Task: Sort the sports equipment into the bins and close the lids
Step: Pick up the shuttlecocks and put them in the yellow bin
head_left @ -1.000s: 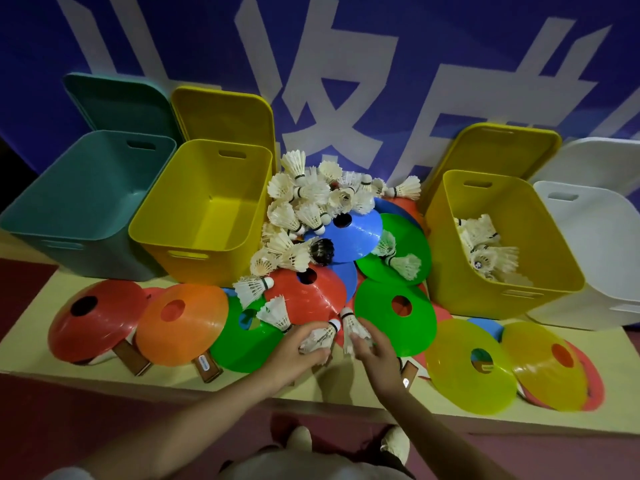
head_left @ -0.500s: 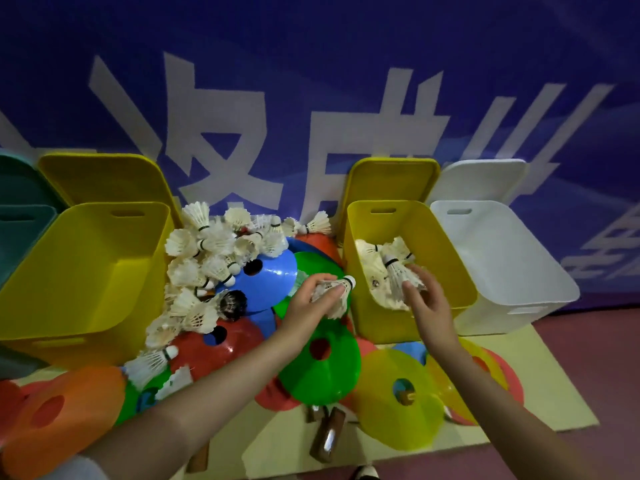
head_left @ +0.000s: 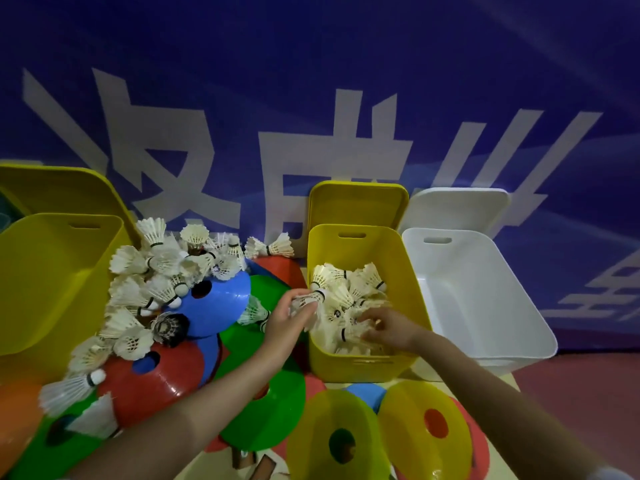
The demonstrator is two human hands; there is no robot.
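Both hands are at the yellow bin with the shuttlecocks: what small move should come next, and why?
Probably let go: the left hand holds a shuttlecock at the rim of the yellow bin, while the right hand is already inside among shuttlecocks.

Shuttlecock pile [head_left: 162, 271] on disc cones [head_left: 214, 299], between two open bins [head_left: 52, 278]; right bin [head_left: 360, 362] holds shuttlecocks [head_left: 349, 292]; another bin [head_left: 485, 306] right of it.
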